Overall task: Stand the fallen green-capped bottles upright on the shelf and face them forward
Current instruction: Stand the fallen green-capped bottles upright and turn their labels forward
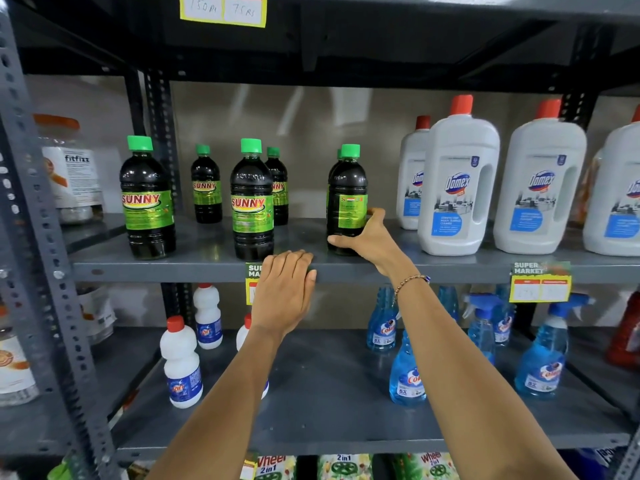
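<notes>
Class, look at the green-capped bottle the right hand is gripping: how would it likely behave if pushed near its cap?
The bottle looks full of dark liquid, so probably heavy. It is tall on a narrow base, so likely to tip. The right hand grips it low, which probably steadies it.

White Domex jugs (pixel 457 181) stand at right of frame. Blue spray bottles (pixel 407 372) occupy the lower right. White red-capped bottles (pixel 181 365) stand lower left.

"SUNNY" on green-capped bottles (pixel 148 199); "Domex" on white jugs (pixel 459 178) at 3 o'clock; "fitfizz" on jar (pixel 71 168) at 9; "SUPER MARKET" on shelf tag (pixel 540 282); "Wheel 2in1" on packs (pixel 273 467) at 6.
</notes>
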`<state>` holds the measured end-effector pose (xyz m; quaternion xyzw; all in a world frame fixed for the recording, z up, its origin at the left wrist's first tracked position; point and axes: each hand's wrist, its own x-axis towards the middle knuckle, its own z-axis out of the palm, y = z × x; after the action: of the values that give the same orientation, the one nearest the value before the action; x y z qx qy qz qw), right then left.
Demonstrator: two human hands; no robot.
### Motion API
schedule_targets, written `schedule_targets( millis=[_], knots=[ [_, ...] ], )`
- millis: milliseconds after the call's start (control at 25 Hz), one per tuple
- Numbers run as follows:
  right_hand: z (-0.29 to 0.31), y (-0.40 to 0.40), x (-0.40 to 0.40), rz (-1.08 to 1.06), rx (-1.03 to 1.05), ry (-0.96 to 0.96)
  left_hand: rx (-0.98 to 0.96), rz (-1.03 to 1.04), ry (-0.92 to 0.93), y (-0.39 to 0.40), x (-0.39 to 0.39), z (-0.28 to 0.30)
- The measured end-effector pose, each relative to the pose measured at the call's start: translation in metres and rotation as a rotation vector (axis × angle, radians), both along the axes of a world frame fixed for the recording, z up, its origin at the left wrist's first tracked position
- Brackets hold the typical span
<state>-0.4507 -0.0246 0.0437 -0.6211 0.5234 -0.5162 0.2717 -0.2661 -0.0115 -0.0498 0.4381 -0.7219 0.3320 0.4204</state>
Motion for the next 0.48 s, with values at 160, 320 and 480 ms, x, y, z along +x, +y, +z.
schedule_targets(
  millis=[160, 320, 480],
  knots=[
    [0.0028, 0.0007, -0.0029, 0.054, 0.055, -0.089, -0.004, -0.009, 0.004, 0.0011, -0.0001, 0.001],
    [0.0017, 0.0019, 0.0002, 0.047, 0.027, -0.036, -0.014, -0.01, 0.006, 0.001, -0.0004, 0.0003],
    [0.0026, 0.0019, -0.0039, 0.089, 0.064, -0.099, -0.021, -0.027, 0.01, -0.0001, -0.0001, -0.0008]
  ],
)
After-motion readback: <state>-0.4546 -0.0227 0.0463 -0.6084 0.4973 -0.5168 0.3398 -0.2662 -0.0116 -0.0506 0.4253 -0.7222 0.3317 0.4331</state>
